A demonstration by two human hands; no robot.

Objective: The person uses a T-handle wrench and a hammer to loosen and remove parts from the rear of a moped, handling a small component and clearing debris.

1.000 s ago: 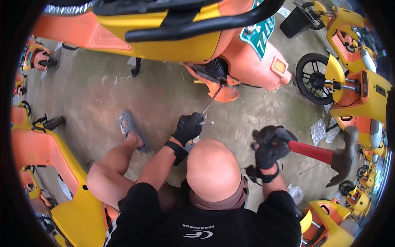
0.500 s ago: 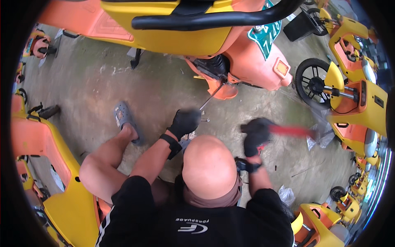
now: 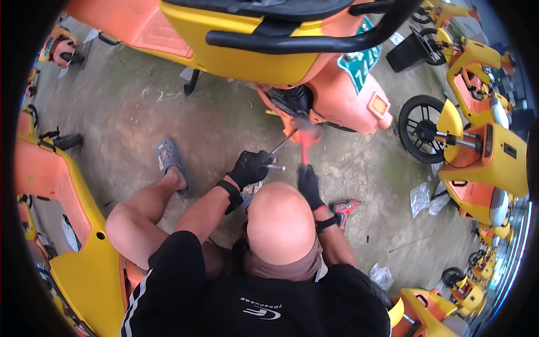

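In its black glove, my left hand (image 3: 249,168) is closed around a slim metal rod (image 3: 283,141). The rod slants up and right to the underside of the orange and yellow scooter (image 3: 258,56), by its rear fender. A short metal end (image 3: 278,167) sticks out beside that fist; whether it is part of the rod I cannot tell. My right hand (image 3: 309,185), gloved too, grips the red handle of a hammer (image 3: 305,150). Motion smears the hammer's head, which overlaps the orange fender (image 3: 311,135) close to the rod's far end.
On the concrete floor, a red and black cordless drill (image 3: 345,209) lies right of my right wrist. Clear plastic bags (image 3: 421,197) lie farther right, near a scooter's front wheel (image 3: 422,129). Another yellow scooter (image 3: 90,281) stands close on the left. A black bin (image 3: 409,51) is at the back right.
My right hand has swung the hammer from out at the right in to the rod's far end by the fender, uncovering the drill. My left hand keeps its hold on the rod.
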